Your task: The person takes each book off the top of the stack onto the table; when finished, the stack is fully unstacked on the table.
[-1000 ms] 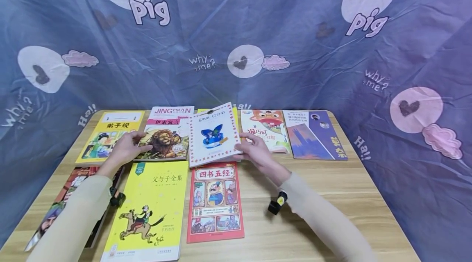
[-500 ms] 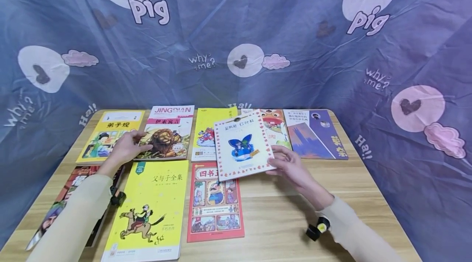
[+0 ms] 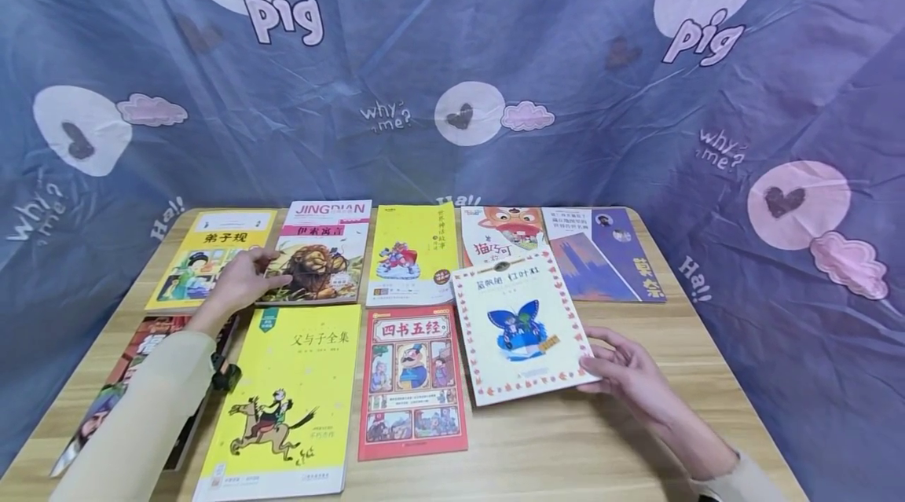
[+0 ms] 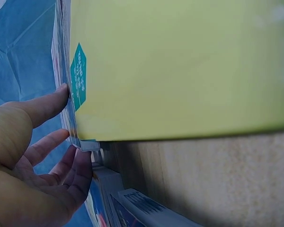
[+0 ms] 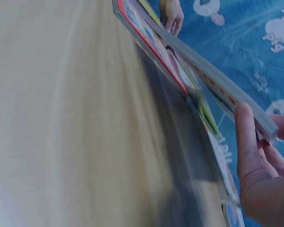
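A white picture book (image 3: 523, 329) with a blue butterfly on its cover is tilted over the table's right half. My right hand (image 3: 629, 376) pinches its lower right corner, thumb on the cover and fingers beneath. The right wrist view shows the book (image 5: 217, 78) edge-on, raised above the wood. My left hand (image 3: 243, 282) rests at the left edge of the lion-cover book (image 3: 321, 270), its thumb over the cover and its fingers loosely bent. In the left wrist view, a yellow book (image 4: 180, 71) covers much of the scene beside the left hand (image 4: 38, 165).
Along the back lie a yellow-framed book (image 3: 187, 282), a yellow storybook (image 3: 417, 235), a fox-cover book (image 3: 502, 223) and a purple book (image 3: 608, 258). Nearer are a dark book (image 3: 120, 400), a yellow horse-rider book (image 3: 290, 400) and a red comic-style book (image 3: 413, 451). A blue curtain (image 3: 396, 164) hangs behind.
My right hand has carried the white picture book rightward and toward me, uncovering the yellow storybook behind and the red book. The left hand has stayed in place.
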A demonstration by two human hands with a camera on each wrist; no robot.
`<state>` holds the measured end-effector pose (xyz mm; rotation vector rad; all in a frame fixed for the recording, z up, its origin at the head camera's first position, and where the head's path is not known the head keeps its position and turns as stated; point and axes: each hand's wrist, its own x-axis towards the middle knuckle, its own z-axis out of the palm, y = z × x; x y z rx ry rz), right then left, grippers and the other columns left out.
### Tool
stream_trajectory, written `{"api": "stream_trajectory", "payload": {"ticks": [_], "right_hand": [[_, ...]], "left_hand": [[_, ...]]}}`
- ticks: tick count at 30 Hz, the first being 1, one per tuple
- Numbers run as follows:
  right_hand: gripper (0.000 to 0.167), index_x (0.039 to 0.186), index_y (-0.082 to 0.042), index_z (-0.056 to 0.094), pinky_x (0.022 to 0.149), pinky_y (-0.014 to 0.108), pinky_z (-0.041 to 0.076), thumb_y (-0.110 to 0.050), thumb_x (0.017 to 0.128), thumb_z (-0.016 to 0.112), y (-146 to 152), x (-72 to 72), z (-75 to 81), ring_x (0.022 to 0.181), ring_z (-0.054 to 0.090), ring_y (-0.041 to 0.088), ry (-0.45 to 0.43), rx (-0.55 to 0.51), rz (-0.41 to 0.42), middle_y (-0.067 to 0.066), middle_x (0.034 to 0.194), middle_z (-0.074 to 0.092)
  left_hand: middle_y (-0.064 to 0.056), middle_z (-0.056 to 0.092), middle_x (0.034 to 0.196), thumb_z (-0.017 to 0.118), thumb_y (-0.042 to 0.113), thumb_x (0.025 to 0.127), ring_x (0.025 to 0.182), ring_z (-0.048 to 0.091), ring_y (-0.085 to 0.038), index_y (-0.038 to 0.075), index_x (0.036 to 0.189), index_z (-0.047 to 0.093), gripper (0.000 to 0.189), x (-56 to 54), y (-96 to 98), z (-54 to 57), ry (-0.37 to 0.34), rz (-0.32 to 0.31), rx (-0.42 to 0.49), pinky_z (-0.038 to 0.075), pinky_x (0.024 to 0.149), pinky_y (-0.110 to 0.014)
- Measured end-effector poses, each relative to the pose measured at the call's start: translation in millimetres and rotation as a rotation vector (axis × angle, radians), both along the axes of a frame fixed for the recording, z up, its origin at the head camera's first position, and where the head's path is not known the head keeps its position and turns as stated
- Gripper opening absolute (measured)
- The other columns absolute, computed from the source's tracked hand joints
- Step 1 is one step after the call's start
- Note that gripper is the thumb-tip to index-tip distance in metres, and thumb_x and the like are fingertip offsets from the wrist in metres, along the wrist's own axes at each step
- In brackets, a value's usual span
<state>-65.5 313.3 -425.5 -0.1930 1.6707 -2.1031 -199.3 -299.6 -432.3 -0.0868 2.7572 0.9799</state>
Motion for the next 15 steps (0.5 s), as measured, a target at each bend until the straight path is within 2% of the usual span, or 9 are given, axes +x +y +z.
{"api": "stream_trajectory", "payload": {"ticks": [8,15], "right_hand": [[0.052,0.139,-0.025,0.061,0.092,0.033,0.063,0.01,0.107,0.042,28.2,33.6,-14.6,0.11,0.077,0.019,-0.085,-0.107,0.07,0.002,0.129,0.077],[0.049,0.139,-0.026,0.059,0.094,0.034,0.063,0.008,0.108,0.042,28.0,47.5,-30.7,0.117,0.074,0.017,-0.142,-0.111,0.079,0.0,0.131,0.074]], "left_hand": [[-0.035,0.05,0.142,0.071,0.031,0.102,0.124,0.052,-0.049,-0.008,0.152,0.046,0.068,0.9,2.0,3.3,-0.01,0.003,0.0,0.051,0.092,-0.059],[-0.034,0.05,0.138,0.07,0.031,0.102,0.12,0.053,-0.047,-0.008,0.152,0.046,0.068,0.7,2.5,4.3,-0.015,0.005,-0.003,0.051,0.089,-0.057]]}}
